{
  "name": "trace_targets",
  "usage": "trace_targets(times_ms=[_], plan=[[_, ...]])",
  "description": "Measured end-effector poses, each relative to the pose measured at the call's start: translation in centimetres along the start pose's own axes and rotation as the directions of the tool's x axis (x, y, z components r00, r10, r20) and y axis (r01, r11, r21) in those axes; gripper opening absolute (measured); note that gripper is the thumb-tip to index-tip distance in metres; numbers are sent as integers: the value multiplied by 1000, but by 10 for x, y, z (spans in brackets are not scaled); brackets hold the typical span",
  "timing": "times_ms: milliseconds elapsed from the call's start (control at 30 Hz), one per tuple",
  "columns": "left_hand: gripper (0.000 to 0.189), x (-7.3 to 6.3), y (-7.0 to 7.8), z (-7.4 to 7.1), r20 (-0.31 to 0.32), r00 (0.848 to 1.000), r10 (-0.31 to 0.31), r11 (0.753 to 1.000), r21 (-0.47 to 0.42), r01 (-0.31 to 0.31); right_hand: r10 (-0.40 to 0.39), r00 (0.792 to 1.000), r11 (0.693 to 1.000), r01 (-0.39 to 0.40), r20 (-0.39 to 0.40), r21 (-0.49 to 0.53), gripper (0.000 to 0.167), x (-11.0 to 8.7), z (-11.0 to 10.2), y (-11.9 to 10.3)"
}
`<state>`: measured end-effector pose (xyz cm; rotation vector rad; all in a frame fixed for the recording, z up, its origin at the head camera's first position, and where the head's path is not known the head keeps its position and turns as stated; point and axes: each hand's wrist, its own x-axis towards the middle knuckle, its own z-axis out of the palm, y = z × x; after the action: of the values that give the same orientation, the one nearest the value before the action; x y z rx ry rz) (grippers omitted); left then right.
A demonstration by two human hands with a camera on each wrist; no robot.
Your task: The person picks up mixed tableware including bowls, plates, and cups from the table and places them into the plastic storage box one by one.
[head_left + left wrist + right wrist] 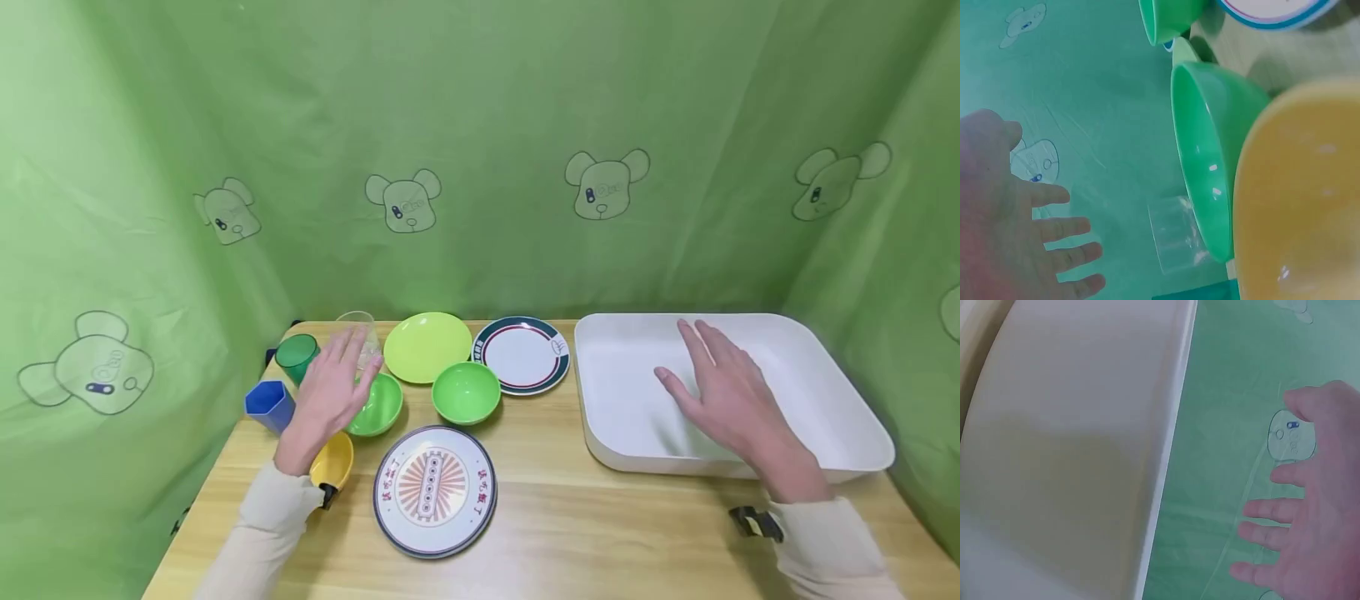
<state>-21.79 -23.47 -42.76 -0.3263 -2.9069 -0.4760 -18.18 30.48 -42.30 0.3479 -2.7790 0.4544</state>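
My left hand (330, 392) hovers over the left group of dishes with its fingers straight and nothing in it. Below and around it are a green bowl (384, 406), a yellow bowl (334, 458), a blue cup (268, 405), a dark green cup (296, 353) and a clear cup (360, 321). In the left wrist view the yellow bowl (1304, 200) looms close, beside the green bowl (1204, 156). My right hand (723, 392), also empty with fingers extended, is held above the white tray (600, 446). The right wrist view shows the tray's wall (1085, 425) next to that hand (1316, 500).
A second green bowl (467, 393) stands in the middle. Behind it lie a lime plate (427, 346) and a dark-rimmed plate (522, 357). Stacked plates (435, 492) with a red print sit nearer the front of the wooden table (600, 533). Green curtain (495, 100) encloses the back and sides.
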Motion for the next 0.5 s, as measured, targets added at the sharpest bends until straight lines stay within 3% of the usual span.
trace_targets(times_ms=[500], plan=[[63,-20,19,5,-60,997,53,995,-83,-58,-5,1000,993,8,-28,115,77,-1,18,-33]])
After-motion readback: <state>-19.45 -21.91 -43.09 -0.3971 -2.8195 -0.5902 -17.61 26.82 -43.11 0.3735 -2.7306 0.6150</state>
